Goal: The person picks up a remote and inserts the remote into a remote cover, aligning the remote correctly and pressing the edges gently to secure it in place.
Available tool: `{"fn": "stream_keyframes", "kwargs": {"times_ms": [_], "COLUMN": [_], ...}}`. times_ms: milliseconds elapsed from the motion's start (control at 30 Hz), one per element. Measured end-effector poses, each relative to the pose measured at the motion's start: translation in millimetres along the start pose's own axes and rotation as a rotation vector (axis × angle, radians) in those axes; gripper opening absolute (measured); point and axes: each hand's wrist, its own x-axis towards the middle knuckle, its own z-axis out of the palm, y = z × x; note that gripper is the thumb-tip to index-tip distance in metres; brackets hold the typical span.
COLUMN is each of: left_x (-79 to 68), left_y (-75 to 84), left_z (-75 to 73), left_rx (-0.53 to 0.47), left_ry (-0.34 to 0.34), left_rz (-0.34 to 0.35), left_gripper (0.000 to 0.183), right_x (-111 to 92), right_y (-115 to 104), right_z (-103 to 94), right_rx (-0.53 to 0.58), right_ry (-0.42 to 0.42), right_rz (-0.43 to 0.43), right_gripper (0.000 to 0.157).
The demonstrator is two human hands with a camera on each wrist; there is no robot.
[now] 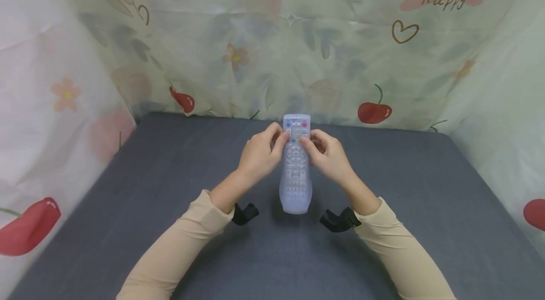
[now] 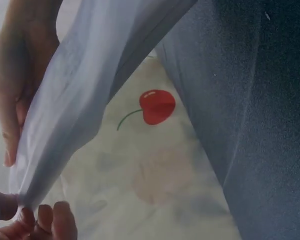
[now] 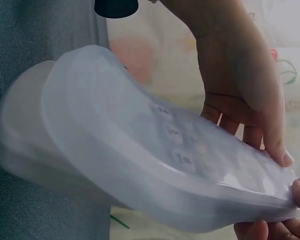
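Observation:
A pale remote control [image 1: 295,174] in a translucent cover is held upright between both hands, low over the dark table. My left hand [image 1: 260,152] pinches its upper left edge, thumb on the front by the buttons. From the other side my right hand [image 1: 331,155] grips the upper right edge, its thumb also on the front. In the right wrist view the clear cover [image 3: 85,100] curves over the wide lower end, with a second pale rounded end [image 3: 20,120] behind it. The left wrist view shows the remote edge-on, fingertips at its narrow end.
A dark grey cloth covers the table [image 1: 149,186]. Behind it hangs a printed curtain [image 1: 272,73] with cherries and flowers, and similar sheets stand at both sides. A black wrist mount [image 1: 246,214] sticks out at the left cuff, another mount [image 1: 339,219] at the right.

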Motion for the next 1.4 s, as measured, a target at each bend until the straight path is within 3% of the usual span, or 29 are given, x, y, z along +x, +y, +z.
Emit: {"fn": "stream_keyframes", "kwargs": {"times_ms": [233,600,900,1400], "left_x": [-1.7,0.5,0.8,-0.4], "left_y": [0.2,-1.1,-1.6,-5.2], "left_z": [2.5,3.9,2.8,9.8], "left_rx": [0.073,0.066,0.009,0.005], "left_ry": [0.026,-0.005,-0.043,-0.021], "left_rz": [0.050,0.067,0.034,0.031], "left_gripper": [0.030,0.024,0.026,0.025], "right_x": [-2.6,-4.5,-3.5,-4.5], "right_y": [-3.4,-1.5,-2.2,-2.8], "right_z": [0.1,-1.4,-2.6,0.7], "right_rx": [-0.004,-0.026,-0.028,-0.046], "right_ry": [0.015,0.030,0.035,0.036], "right_rz": [-0.010,-0.031,-0.021,-0.019], "right_gripper": [0.024,0.020,0.021,0.020]}}
